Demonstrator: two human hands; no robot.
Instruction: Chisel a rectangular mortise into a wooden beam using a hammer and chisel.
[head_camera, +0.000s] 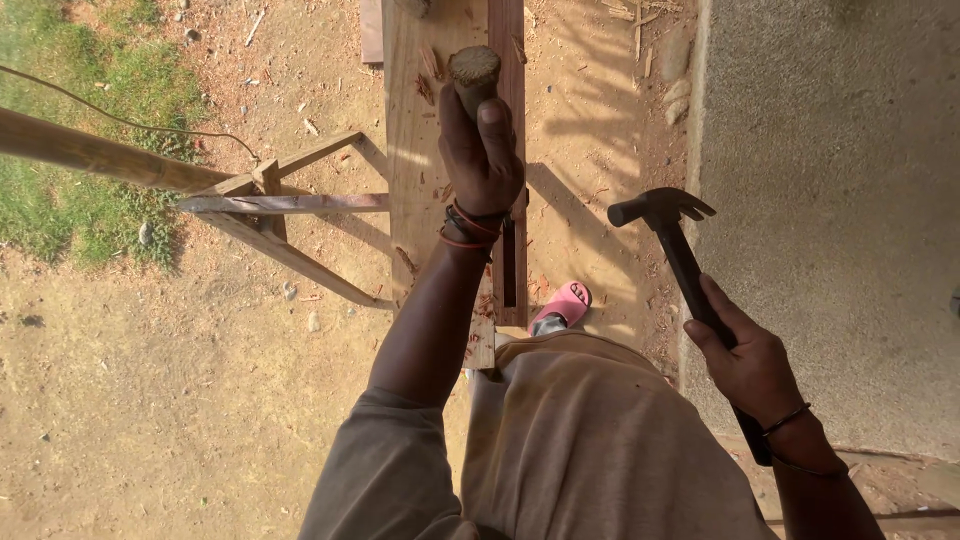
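Two hands work apart: the left hand (482, 150) grips an upright chisel (474, 72) over the plank (415, 150), while the right hand (748, 360) clasps a hammer (662, 210) lower-right, head pointing toward it.

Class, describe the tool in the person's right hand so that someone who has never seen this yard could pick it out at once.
Start at the long plank running up the middle, then look right, over the sandy ground beside the grey slab. There the right hand grips a hammer by its handle. It is the only dark metal tool here, with a claw head; the left hand holds a wooden-handled chisel.
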